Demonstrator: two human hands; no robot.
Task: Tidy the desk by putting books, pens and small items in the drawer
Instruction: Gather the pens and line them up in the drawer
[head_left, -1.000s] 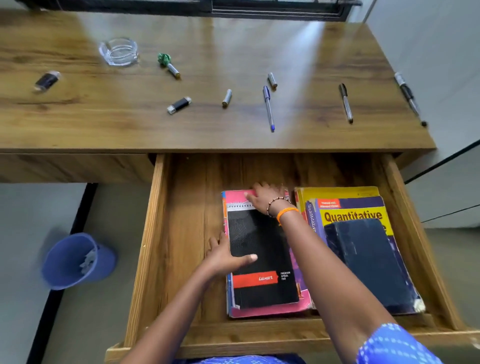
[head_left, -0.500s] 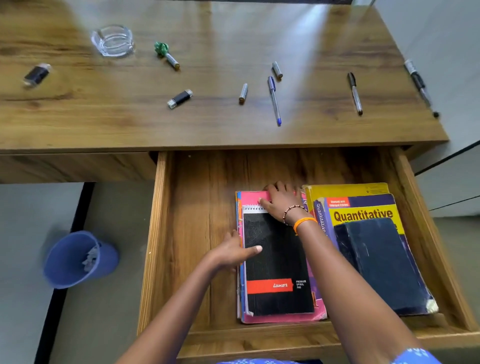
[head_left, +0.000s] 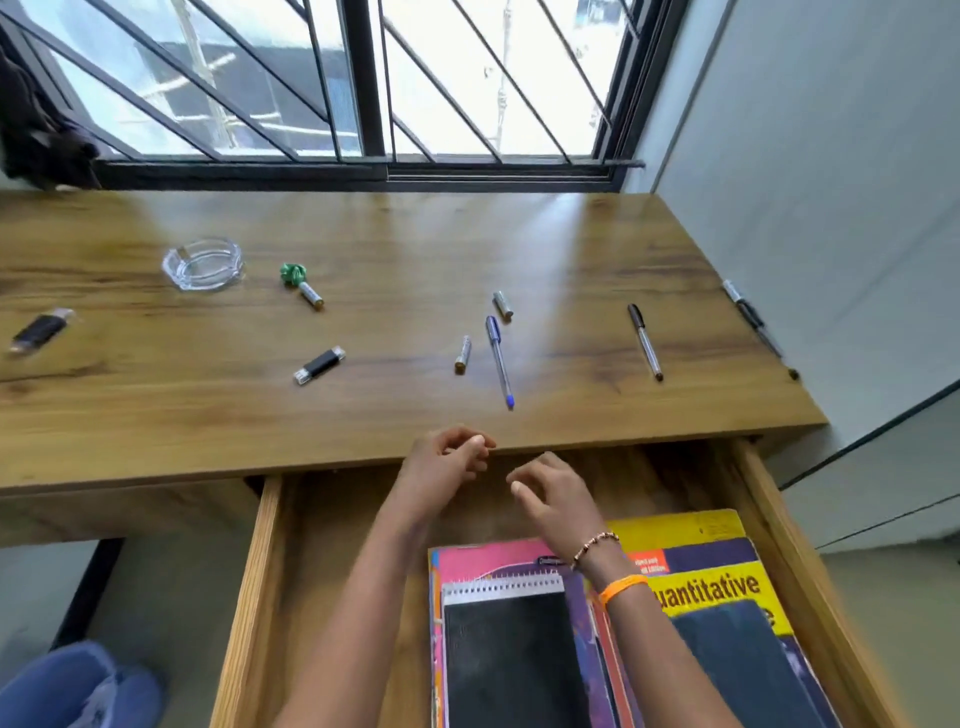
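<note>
The open wooden drawer (head_left: 244, 613) holds a black spiral pad (head_left: 511, 654) on a pink book, beside a yellow "Quantitative" book (head_left: 711, 587) with a dark book on top. My left hand (head_left: 447, 462) and my right hand (head_left: 550, 491) hover with loosely curled fingers over the drawer's back, just below the desk's front edge, holding nothing. On the desk lie a blue pen (head_left: 500, 361), a black pen (head_left: 644, 340), a third pen (head_left: 753, 318) at the right edge, three batteries (head_left: 463, 353), and two USB sticks (head_left: 319, 365).
A glass ashtray (head_left: 202, 262) and a small green item (head_left: 294, 273) sit at the desk's back left. A barred window runs behind the desk, a grey wall to the right. A blue bin (head_left: 78, 686) stands on the floor at lower left.
Both hands have left the books in the drawer and risen toward the desk's front edge. The view has tilted up, showing the window.
</note>
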